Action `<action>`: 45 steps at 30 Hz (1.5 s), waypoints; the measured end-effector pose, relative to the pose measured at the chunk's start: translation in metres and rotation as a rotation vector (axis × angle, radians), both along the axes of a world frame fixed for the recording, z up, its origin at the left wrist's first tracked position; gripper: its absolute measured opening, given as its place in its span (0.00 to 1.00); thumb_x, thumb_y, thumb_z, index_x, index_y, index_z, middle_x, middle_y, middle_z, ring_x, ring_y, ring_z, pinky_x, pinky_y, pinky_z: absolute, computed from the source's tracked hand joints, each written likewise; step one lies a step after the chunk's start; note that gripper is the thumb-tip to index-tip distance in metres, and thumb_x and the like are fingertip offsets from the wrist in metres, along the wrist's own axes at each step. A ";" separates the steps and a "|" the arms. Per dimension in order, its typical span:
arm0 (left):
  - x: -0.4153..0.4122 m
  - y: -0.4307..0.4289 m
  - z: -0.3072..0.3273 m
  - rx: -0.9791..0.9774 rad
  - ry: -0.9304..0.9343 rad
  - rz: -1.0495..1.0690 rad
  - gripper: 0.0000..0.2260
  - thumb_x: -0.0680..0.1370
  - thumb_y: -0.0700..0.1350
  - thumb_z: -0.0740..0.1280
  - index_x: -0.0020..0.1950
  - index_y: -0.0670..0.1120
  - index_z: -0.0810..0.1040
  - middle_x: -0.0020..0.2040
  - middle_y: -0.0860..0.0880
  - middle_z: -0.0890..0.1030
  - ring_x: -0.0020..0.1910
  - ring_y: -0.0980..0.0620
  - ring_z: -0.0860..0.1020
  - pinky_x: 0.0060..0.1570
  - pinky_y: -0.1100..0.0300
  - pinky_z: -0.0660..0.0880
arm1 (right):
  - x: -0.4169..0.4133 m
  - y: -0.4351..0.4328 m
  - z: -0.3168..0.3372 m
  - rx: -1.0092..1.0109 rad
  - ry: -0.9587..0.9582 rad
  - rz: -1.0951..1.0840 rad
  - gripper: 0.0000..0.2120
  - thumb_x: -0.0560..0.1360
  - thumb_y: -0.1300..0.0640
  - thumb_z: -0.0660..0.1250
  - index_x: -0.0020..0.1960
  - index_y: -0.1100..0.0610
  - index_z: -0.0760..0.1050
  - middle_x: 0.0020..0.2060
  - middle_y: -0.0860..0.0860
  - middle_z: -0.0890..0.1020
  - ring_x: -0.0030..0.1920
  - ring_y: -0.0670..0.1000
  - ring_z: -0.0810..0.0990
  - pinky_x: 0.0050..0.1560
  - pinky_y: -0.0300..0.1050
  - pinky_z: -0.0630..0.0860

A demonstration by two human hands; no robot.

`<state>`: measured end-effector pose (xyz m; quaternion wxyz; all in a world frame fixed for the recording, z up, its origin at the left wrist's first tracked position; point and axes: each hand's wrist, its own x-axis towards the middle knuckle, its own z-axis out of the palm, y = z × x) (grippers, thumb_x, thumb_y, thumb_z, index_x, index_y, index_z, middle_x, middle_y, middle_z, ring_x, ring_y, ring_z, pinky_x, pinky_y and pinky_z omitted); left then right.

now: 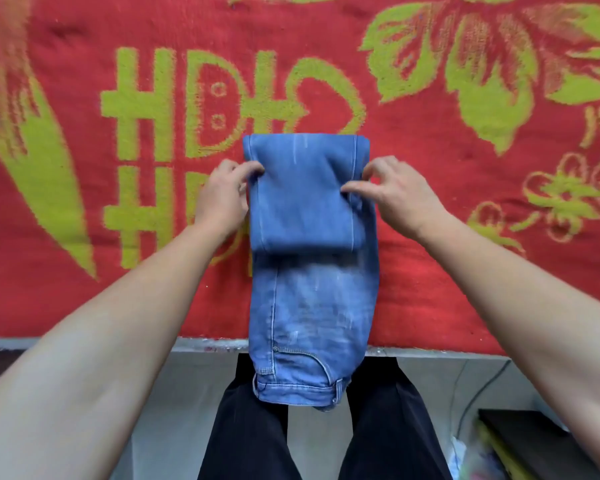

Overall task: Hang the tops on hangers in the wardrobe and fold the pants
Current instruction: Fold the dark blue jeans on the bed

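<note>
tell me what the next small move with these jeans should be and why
Probably fold the doubled-over part once more toward the waistband. The left hand and right hand each pinch a side edge of that folded part of the jeans, while the waist half lies flat and unfolded, its waistband hanging past the near edge of the red blanket.

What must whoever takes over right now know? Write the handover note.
Left hand pinches the left edge of the folded part of the jeans; right hand pinches the right edge.
The jeans lie on the red blanket, leg end folded over, waistband hanging off the near edge.
Done: first fold.
Left: finish folding. No tops, hangers or wardrobe in view.
</note>
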<state>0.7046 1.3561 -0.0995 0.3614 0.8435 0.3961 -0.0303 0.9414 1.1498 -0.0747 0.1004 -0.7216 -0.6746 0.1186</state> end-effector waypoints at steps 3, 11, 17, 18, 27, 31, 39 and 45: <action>-0.007 -0.016 -0.002 -0.152 -0.025 0.170 0.24 0.75 0.30 0.59 0.66 0.50 0.79 0.48 0.46 0.80 0.43 0.55 0.76 0.52 0.65 0.74 | -0.022 -0.020 -0.001 -0.237 0.274 -0.287 0.28 0.74 0.70 0.62 0.68 0.48 0.78 0.53 0.57 0.77 0.52 0.60 0.77 0.49 0.54 0.76; 0.000 -0.057 0.000 -0.396 -0.149 0.456 0.20 0.82 0.47 0.55 0.75 0.54 0.64 0.71 0.54 0.71 0.68 0.53 0.70 0.70 0.59 0.62 | -0.077 -0.005 -0.004 -0.318 0.791 -1.115 0.29 0.73 0.38 0.71 0.65 0.55 0.68 0.56 0.52 0.79 0.55 0.53 0.78 0.58 0.46 0.71; -0.005 -0.073 0.003 -0.452 -0.151 0.548 0.28 0.75 0.55 0.61 0.74 0.49 0.64 0.68 0.51 0.73 0.66 0.49 0.73 0.68 0.53 0.67 | -0.075 -0.011 -0.005 -0.382 0.935 -1.160 0.18 0.71 0.45 0.73 0.53 0.57 0.80 0.47 0.49 0.84 0.50 0.51 0.81 0.53 0.48 0.76; -0.009 -0.077 0.003 -0.458 -0.150 0.530 0.29 0.73 0.53 0.64 0.73 0.49 0.63 0.67 0.48 0.75 0.64 0.47 0.76 0.67 0.50 0.69 | -0.077 -0.016 -0.005 -0.370 0.943 -1.147 0.16 0.71 0.46 0.72 0.48 0.59 0.80 0.43 0.49 0.83 0.46 0.52 0.80 0.48 0.48 0.75; -0.022 -0.080 -0.027 -0.398 0.154 0.523 0.30 0.72 0.46 0.75 0.68 0.46 0.62 0.45 0.45 0.79 0.49 0.41 0.80 0.56 0.46 0.75 | -0.070 -0.024 -0.026 -0.691 0.638 -0.831 0.25 0.70 0.38 0.73 0.55 0.56 0.74 0.56 0.54 0.81 0.58 0.58 0.79 0.58 0.50 0.74; -0.021 -0.070 -0.024 -0.332 0.263 0.508 0.34 0.65 0.51 0.80 0.65 0.45 0.68 0.54 0.47 0.75 0.56 0.45 0.77 0.60 0.49 0.73 | -0.041 -0.013 -0.016 -0.902 0.599 -0.741 0.30 0.59 0.30 0.77 0.44 0.53 0.76 0.46 0.50 0.82 0.50 0.54 0.79 0.49 0.49 0.76; -0.009 -0.053 0.003 -0.867 0.087 0.688 0.24 0.69 0.31 0.74 0.62 0.42 0.74 0.54 0.44 0.83 0.55 0.46 0.82 0.45 0.57 0.78 | -0.032 -0.005 -0.007 -0.580 1.101 -1.098 0.52 0.61 0.56 0.85 0.76 0.57 0.58 0.64 0.53 0.78 0.63 0.52 0.79 0.67 0.51 0.74; 0.003 -0.044 0.022 -0.874 0.006 0.568 0.19 0.68 0.27 0.72 0.59 0.36 0.80 0.54 0.40 0.83 0.47 0.47 0.82 0.39 0.62 0.78 | -0.020 0.009 0.018 -0.532 0.911 -0.990 0.21 0.63 0.61 0.82 0.54 0.56 0.83 0.48 0.49 0.86 0.50 0.48 0.85 0.52 0.43 0.81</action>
